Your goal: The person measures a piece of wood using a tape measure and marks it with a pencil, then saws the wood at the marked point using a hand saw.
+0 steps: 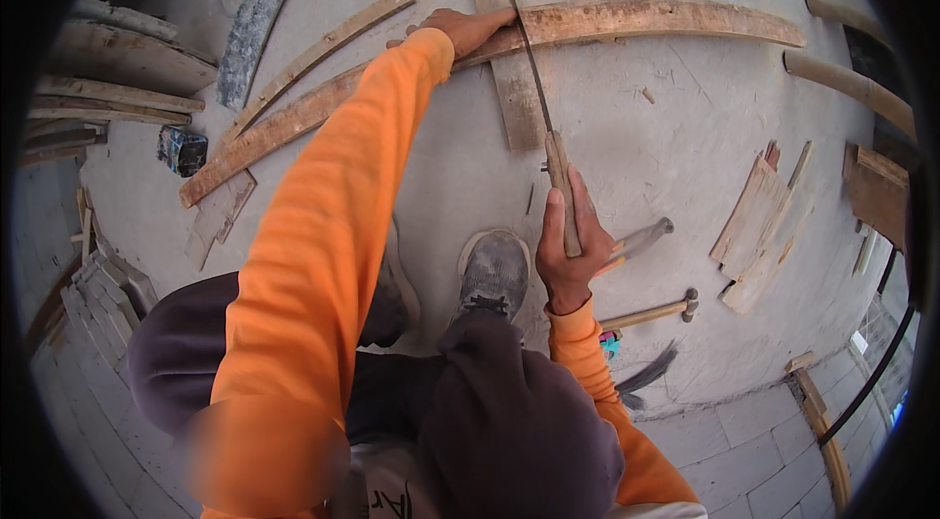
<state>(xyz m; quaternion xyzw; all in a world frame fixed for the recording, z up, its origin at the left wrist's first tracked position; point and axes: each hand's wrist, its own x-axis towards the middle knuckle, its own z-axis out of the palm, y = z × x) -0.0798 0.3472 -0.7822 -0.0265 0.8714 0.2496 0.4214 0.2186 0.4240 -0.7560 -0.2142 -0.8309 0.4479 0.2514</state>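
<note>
A long wooden plank (666, 18) lies across the floor ahead of me, resting over a short crosswise board (519, 108). My left hand (458, 27) is closed over the plank, just left of a handsaw (557, 162). Its thin dark blade, seen nearly edge-on, crosses the plank; how deep it sits in the wood I cannot tell. My right hand (573, 250) grips the saw's wooden handle, nearer to my body, with thumb and a finger stretched along it.
A hammer (651, 312), a curved-headed tool (644, 240) and a dark wire bundle (646, 372) lie right of my right arm. Broken boards (759, 215) lie further right. At left are a narrow strip (318, 54), a blue-black box (182, 150) and stacked planks (122, 93).
</note>
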